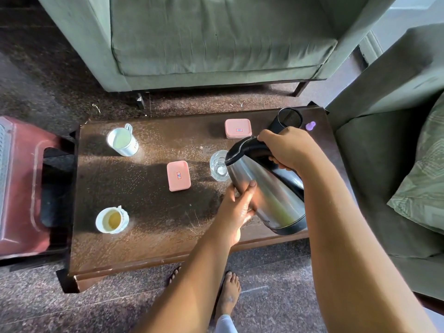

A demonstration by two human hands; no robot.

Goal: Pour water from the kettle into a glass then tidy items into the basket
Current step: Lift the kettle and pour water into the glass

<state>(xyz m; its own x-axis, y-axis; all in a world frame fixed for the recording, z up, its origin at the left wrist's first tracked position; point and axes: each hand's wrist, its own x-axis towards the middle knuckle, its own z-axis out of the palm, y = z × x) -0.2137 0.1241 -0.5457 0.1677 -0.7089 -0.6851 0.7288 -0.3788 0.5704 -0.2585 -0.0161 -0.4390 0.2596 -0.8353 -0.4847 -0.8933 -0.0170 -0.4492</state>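
On the brown table (149, 239), seen from the head camera, the right hand (292, 150) has its fingers curled round the black handle of the steel kettle (269, 193), tipped with its spout over the glass (218, 165), while the left hand (240, 200) lies with straight fingers against the kettle's side. No basket is clearly in view. The spout hides part of the glass rim, so I judge that tipping further or too fast could overshoot or overfill the glass and spill onto the table near the pink box (179, 175).
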